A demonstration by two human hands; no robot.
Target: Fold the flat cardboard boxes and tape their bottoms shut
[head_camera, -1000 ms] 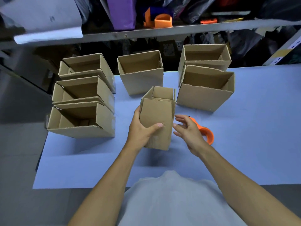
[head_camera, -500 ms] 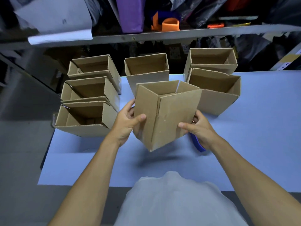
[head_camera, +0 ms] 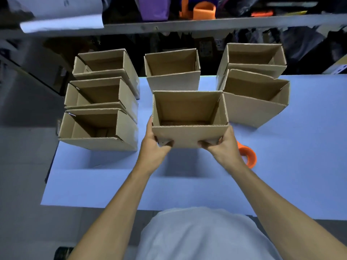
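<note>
Bare blue table (head_camera: 300, 175) near and right; boxes (head_camera: 99, 128) crowding left and rear, orange tape dispenser (head_camera: 247, 156) right.

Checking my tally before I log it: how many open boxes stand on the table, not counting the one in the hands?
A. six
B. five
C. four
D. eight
A: three at left, one in the middle, two at right; hands hold a seventh.

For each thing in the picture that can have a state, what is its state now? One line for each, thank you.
Held box: unfolded, top open, upright, above the table.
Left hand: grips the box's lower left corner.
Right hand: grips its lower right corner.
Six other boxes: unfolded, tops open, standing on the table.
Orange tape dispenser: lying on the table, untouched.
</note>
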